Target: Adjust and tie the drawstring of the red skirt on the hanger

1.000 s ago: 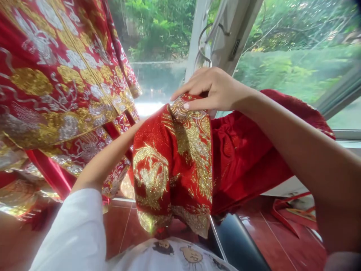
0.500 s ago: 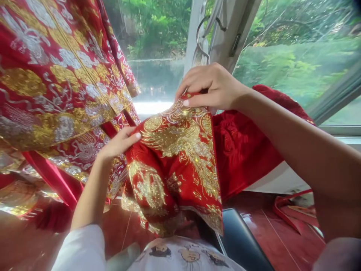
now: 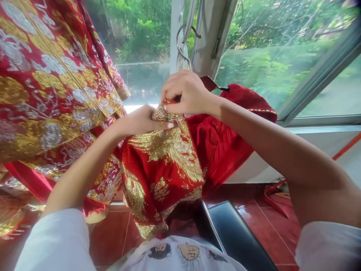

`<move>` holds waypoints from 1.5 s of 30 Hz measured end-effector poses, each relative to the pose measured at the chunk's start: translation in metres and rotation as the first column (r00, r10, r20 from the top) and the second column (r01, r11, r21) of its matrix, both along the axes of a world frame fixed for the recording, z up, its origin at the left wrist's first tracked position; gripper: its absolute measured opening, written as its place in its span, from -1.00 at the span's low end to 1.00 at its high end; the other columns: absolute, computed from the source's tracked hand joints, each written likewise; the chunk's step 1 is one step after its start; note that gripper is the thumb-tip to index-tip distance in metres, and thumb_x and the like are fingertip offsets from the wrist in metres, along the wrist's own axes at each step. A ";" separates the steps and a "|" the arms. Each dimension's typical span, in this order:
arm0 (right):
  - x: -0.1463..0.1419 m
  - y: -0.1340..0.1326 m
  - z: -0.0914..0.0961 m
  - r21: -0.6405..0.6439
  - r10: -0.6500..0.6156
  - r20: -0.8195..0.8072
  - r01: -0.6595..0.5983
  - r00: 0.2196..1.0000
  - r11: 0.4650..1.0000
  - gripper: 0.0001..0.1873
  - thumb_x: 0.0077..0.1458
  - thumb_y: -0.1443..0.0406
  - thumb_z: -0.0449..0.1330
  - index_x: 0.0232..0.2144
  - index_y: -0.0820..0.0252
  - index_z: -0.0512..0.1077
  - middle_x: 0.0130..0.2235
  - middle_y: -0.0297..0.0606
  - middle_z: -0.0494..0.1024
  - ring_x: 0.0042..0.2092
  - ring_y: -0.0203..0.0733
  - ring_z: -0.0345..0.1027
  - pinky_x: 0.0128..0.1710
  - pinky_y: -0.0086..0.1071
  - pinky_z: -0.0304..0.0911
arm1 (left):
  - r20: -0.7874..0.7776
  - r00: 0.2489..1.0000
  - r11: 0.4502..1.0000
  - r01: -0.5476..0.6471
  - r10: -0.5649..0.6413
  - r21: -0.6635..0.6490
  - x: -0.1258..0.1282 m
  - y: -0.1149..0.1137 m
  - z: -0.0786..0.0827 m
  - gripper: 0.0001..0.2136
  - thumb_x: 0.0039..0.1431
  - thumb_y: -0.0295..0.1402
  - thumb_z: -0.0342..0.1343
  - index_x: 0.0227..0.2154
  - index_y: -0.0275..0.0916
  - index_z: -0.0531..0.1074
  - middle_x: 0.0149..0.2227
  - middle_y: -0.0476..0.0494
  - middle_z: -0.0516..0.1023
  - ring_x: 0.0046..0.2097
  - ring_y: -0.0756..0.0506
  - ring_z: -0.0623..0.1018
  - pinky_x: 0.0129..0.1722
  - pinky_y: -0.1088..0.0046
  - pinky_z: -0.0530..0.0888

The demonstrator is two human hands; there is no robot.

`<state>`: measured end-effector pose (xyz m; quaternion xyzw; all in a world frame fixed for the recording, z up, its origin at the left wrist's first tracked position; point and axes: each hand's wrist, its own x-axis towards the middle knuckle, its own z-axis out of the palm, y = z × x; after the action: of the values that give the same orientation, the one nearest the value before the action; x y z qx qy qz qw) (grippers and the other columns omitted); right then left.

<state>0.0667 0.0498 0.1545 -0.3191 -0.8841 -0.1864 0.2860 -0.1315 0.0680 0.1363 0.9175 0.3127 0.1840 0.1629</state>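
A person's two bare hands meet at the top edge of a red garment point(image 3: 166, 165) thickly embroidered with gold thread, seen from a camera on their head. The right hand point(image 3: 186, 92) comes in from the right, fingers curled down and pinching the garment's upper edge. The left hand point(image 3: 141, 121) lies just below and to the left of it, touching it, thumb and fingers closed on the same bunched fabric. The garment hangs down from both hands in folds toward the person's chest, its plain red lining showing under the right forearm.

Just above the right hand a metal hanger hook point(image 3: 183, 45) rises against a white window frame point(image 3: 208, 37); whether the garment is on that hanger cannot be told. To the left of the left arm hangs a second red robe point(image 3: 50, 86) covered in gold and silver embroidery, filling that side of the view. Beyond the hands, window glass shows green trees point(image 3: 270, 56). Below the hands lie a red tiled floor point(image 3: 113, 233) and, under the right arm, a glossy black object point(image 3: 239, 237). Both upper arms wear white sleeves point(image 3: 56, 244).
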 end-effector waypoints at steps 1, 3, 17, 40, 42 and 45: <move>0.001 -0.004 0.002 0.020 0.008 0.006 -0.008 1.000 1.000 -0.74 0.02 0.26 0.20 -0.65 0.20 0.38 -0.41 -0.28 0.53 -0.17 -0.19 0.35 -0.08 -0.26 0.14 | -0.007 1.000 1.000 -0.028 0.028 0.007 0.005 -0.001 -0.001 -0.61 0.00 -0.04 0.22 -0.44 -0.36 0.51 -0.50 -0.10 0.46 -0.42 -0.07 0.43 -0.37 0.41 0.40; 0.010 -0.011 0.006 0.126 0.062 -0.029 -0.058 0.998 0.990 -0.73 0.07 0.25 0.18 -0.63 0.16 0.39 -0.36 -0.30 0.55 -0.11 -0.18 0.37 0.02 -0.20 0.13 | -0.005 0.999 0.999 -0.041 0.041 -0.028 0.008 0.002 -0.005 -0.69 -0.02 -0.15 0.20 -0.42 -0.37 0.51 -0.46 -0.12 0.49 -0.39 -0.08 0.46 -0.35 0.41 0.41; 0.051 -0.020 -0.015 -0.315 -0.349 -0.711 0.168 0.611 0.934 -0.67 0.18 0.27 0.05 -0.62 0.16 0.33 -0.68 -0.34 0.30 -0.64 -0.34 0.15 -0.60 -0.41 0.10 | 0.276 0.961 0.965 0.065 0.008 -0.254 0.023 0.011 0.029 -0.65 -0.20 -0.35 0.34 -0.28 -0.38 0.51 -0.32 -0.13 0.56 -0.18 -0.16 0.55 -0.08 0.29 0.46; 0.006 -0.022 -0.090 -0.174 -0.656 -0.339 0.640 0.674 0.748 -0.67 0.24 0.37 -0.04 -0.29 0.23 0.55 -0.31 -0.08 0.50 -0.17 -0.05 0.31 -0.10 -0.13 0.11 | 0.151 0.981 0.980 0.143 -0.122 -0.140 0.018 0.039 0.016 -0.53 0.00 -0.15 0.24 -0.05 -0.30 0.47 -0.29 -0.09 0.54 -0.13 -0.25 0.56 -0.19 0.26 0.50; 0.007 -0.024 -0.083 -0.211 -0.671 -0.312 0.640 0.672 0.739 -0.71 0.20 0.38 0.01 -0.37 0.26 0.54 -0.37 -0.09 0.48 -0.25 -0.10 0.31 -0.14 -0.16 0.10 | 0.156 0.980 0.980 0.145 -0.123 -0.138 0.019 0.038 0.016 -0.50 -0.01 -0.14 0.25 -0.03 -0.32 0.47 -0.29 -0.13 0.56 -0.14 -0.25 0.55 -0.19 0.25 0.50; 0.009 -0.024 -0.080 -0.230 -0.641 -0.383 0.603 0.665 0.764 -0.74 0.17 0.35 0.04 -0.42 0.27 0.51 -0.40 -0.13 0.46 -0.32 -0.16 0.30 -0.22 -0.22 0.11 | 0.156 0.979 0.981 0.150 -0.130 -0.123 0.018 0.032 0.015 -0.47 -0.01 -0.14 0.26 0.00 -0.35 0.46 -0.27 -0.19 0.57 -0.14 -0.24 0.52 -0.16 0.24 0.47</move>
<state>0.0761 0.0253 0.0748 -0.6465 -0.6401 -0.1586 0.3836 -0.1133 0.1002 0.1515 0.9082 0.2458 0.2178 0.2594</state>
